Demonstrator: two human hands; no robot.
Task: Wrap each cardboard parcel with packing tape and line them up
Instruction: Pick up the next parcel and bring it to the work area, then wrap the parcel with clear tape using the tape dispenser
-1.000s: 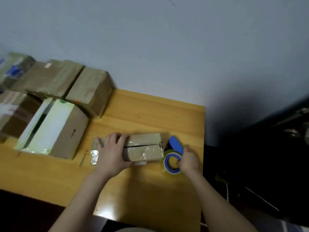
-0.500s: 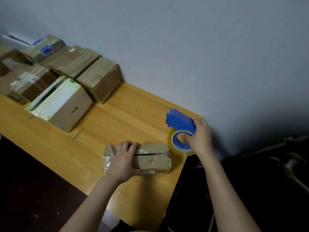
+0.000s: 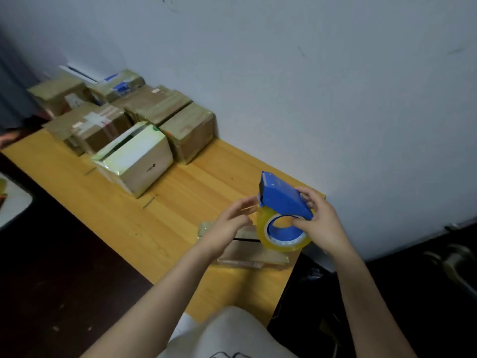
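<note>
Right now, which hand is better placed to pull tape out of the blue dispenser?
Probably the left hand: its fingers lie right beside the cutter end of the blue tape dispenser. The right hand is busy, since it grips the dispenser.

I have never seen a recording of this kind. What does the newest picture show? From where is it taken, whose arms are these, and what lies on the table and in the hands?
There is no machine here. A person works with two bare hands, and the camera is worn on the head, so it looks forward and down along the arms. The right hand grips a blue tape dispenser loaded with a roll of clear packing tape. The left hand reaches to the dispenser's front edge; whether it already pinches the tape end, I cannot tell. Below the hands, a flat cardboard parcel lies near the corner of the wooden table. Further back, by the wall, more parcels stand close together, with a white-sided box in front of them.
</note>
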